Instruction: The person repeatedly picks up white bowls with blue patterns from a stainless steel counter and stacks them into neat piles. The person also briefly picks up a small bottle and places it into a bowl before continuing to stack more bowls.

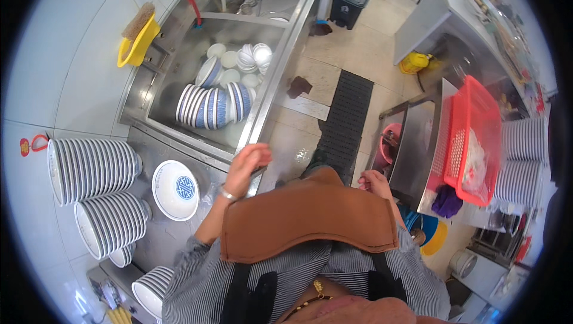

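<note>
My left hand (247, 166), with a bracelet at the wrist, hovers by the front corner of the steel sink (214, 157). Its fingers are loosely bent and nothing shows in them. My right hand (375, 181) hangs near the steel table (441, 100), its fingers curled and partly hidden. In the sink's water lie a row of blue-and-white bowls (210, 108), several white dishes (229, 59) and a cluster of white spoons or small bowls (254, 57). A single patterned bowl (166, 185) rests on the steel counter (179, 243) at my left.
Nested bowl stacks (91, 169) lie sideways along the left wall. A yellow holder (139, 48) with a scrubber hangs above the sink. At right are a red plastic basket (456, 154), a purple cloth (446, 201) and plate stacks (521, 142). A black mat (347, 118) covers the walkway.
</note>
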`<state>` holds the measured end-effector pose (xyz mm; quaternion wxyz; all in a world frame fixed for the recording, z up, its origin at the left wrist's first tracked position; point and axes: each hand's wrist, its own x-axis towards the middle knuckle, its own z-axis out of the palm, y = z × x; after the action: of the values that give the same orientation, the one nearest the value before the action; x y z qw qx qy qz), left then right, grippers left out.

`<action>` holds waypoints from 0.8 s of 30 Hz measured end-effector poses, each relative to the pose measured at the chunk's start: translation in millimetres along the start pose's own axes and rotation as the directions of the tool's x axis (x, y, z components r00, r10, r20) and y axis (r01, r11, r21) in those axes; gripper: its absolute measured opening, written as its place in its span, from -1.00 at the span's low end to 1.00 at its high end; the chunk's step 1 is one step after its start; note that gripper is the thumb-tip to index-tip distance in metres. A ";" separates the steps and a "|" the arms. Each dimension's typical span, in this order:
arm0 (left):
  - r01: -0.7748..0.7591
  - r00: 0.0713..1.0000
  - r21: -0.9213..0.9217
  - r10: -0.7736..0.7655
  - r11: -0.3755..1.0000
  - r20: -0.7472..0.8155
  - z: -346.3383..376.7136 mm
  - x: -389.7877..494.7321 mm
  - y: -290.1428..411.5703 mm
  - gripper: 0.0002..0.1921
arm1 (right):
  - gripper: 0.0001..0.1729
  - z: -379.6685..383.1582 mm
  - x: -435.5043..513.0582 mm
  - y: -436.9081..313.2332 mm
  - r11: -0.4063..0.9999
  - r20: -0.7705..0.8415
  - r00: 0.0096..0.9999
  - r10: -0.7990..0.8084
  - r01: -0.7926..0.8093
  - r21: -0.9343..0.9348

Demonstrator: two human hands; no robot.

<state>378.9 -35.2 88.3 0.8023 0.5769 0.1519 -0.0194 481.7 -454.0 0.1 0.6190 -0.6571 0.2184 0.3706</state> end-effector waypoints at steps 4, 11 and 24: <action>0.063 0.982 0.124 -0.083 0.990 0.168 50.6 78.9 6.8 -0.65 | -0.74 -36.3 46.2 -15.7 0.994 -0.006 1.000 -0.017 0.017 0.109; 0.080 0.992 0.306 -0.105 0.949 0.067 128.8 210.9 14.1 -0.62 | -0.78 -104.7 127.9 -147.1 0.991 0.015 0.992 -0.124 0.123 0.051; 0.106 0.992 0.301 -0.079 0.948 -0.102 167.0 366.6 14.8 -0.68 | -0.61 -144.3 254.3 -338.6 0.929 0.077 0.969 -0.236 0.248 -0.273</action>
<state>768.4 -133.0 52.5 0.6942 0.6865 0.2093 -0.0545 925.6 -504.2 22.2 0.5651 -0.7519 0.0676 0.3328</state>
